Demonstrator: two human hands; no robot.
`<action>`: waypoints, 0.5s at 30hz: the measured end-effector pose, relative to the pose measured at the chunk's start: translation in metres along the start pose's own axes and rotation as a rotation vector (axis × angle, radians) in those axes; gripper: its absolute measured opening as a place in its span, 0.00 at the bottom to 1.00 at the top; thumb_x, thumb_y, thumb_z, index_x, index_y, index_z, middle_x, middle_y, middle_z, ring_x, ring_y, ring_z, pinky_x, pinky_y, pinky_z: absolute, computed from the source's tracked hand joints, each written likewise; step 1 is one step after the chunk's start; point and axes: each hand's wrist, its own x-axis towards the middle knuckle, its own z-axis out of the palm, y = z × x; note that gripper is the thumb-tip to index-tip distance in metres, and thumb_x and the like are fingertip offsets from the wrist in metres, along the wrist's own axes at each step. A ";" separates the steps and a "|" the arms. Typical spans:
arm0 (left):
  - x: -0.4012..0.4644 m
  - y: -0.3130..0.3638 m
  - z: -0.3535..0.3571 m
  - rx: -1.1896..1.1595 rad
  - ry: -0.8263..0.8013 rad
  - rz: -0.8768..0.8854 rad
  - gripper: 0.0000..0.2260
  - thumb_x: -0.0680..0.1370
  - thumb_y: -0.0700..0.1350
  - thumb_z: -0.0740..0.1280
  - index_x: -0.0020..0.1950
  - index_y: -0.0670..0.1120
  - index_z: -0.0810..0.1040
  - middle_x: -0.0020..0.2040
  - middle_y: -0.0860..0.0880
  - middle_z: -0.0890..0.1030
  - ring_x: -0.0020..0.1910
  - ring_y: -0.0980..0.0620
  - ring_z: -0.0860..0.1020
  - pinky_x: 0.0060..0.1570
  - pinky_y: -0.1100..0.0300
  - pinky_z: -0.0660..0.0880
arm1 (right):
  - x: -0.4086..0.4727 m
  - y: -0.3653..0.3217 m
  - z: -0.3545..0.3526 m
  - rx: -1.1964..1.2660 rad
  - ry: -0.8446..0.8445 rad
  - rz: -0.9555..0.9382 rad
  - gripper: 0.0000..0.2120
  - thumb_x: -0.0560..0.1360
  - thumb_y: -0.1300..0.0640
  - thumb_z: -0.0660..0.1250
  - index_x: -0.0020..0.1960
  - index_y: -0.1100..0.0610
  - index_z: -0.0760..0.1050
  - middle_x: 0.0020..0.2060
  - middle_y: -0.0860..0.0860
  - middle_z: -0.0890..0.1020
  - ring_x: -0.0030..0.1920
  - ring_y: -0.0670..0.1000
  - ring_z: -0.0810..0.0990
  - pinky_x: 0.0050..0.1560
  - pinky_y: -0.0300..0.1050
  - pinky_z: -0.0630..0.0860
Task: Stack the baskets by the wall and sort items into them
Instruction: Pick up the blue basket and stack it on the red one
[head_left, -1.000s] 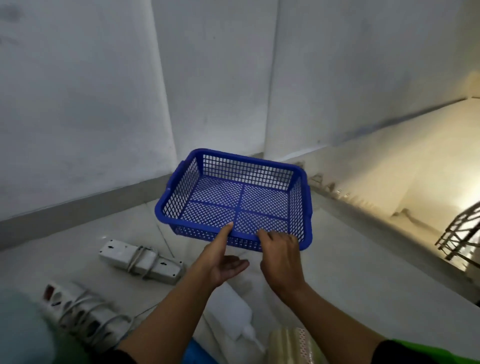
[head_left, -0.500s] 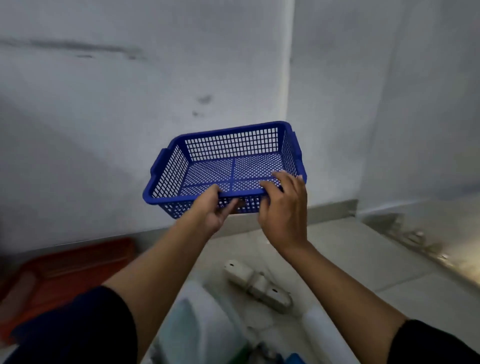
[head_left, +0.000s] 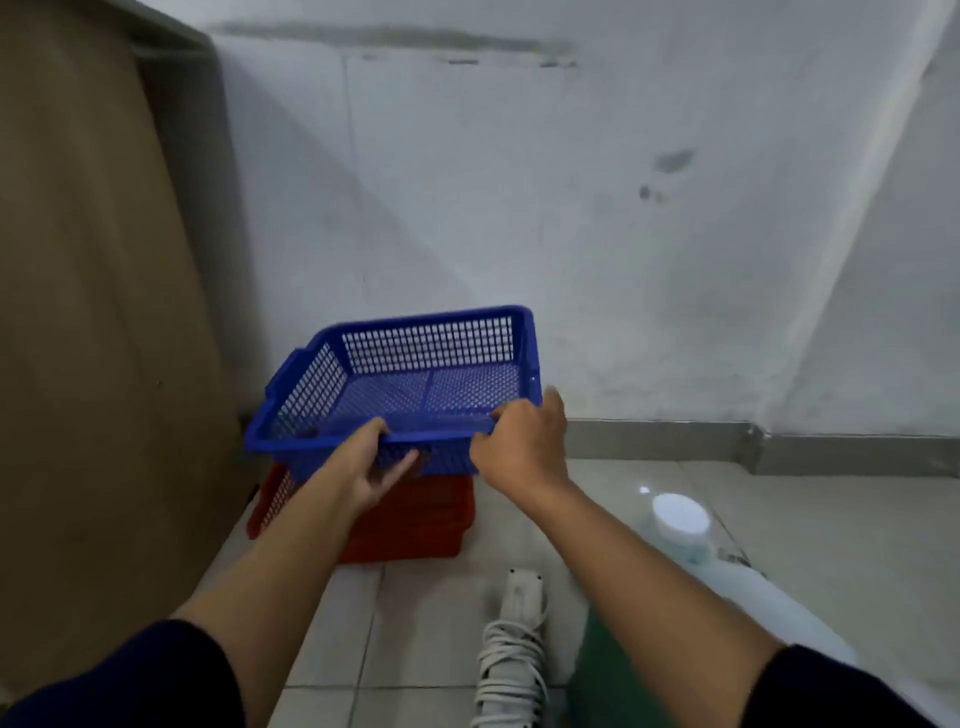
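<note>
A blue mesh basket (head_left: 405, 374) is held in the air just above a red basket (head_left: 415, 525) that stands on the floor tiles by the white wall. My left hand (head_left: 374, 467) grips the blue basket's near rim left of its middle, thumb over the rim and fingers under. My right hand (head_left: 524, 447) grips the same rim near its right corner. The blue basket is empty and covers most of the red one's opening.
A tall brown board (head_left: 98, 322) leans on the left, close to both baskets. A white power strip with a coiled cord (head_left: 514, 644) lies on the floor near me. A clear jug with a white cap (head_left: 680, 519) lies at the right.
I have turned left and carried the blue basket down toward the wall; it now hangs over the red basket, which was off to the left before. Both hands keep hold of its rim.
</note>
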 end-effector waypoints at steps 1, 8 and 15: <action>0.009 -0.003 -0.015 -0.003 0.011 -0.023 0.06 0.78 0.38 0.58 0.41 0.40 0.71 0.52 0.37 0.73 0.52 0.37 0.77 0.22 0.61 0.78 | 0.001 -0.001 0.018 0.000 -0.041 0.053 0.11 0.72 0.59 0.64 0.51 0.64 0.79 0.61 0.64 0.73 0.64 0.61 0.66 0.67 0.51 0.67; 0.064 -0.020 -0.078 -0.087 0.081 -0.116 0.05 0.78 0.40 0.64 0.42 0.41 0.73 0.51 0.38 0.74 0.40 0.42 0.77 0.23 0.59 0.78 | 0.003 0.016 0.103 0.071 -0.171 0.182 0.12 0.78 0.56 0.64 0.58 0.62 0.75 0.63 0.60 0.68 0.57 0.56 0.75 0.58 0.42 0.72; 0.113 -0.043 -0.088 -0.198 0.123 -0.026 0.24 0.80 0.41 0.61 0.74 0.46 0.58 0.65 0.40 0.70 0.56 0.40 0.78 0.50 0.50 0.79 | 0.016 0.034 0.147 0.150 -0.347 0.146 0.27 0.74 0.57 0.69 0.71 0.57 0.66 0.68 0.58 0.66 0.68 0.56 0.67 0.68 0.37 0.61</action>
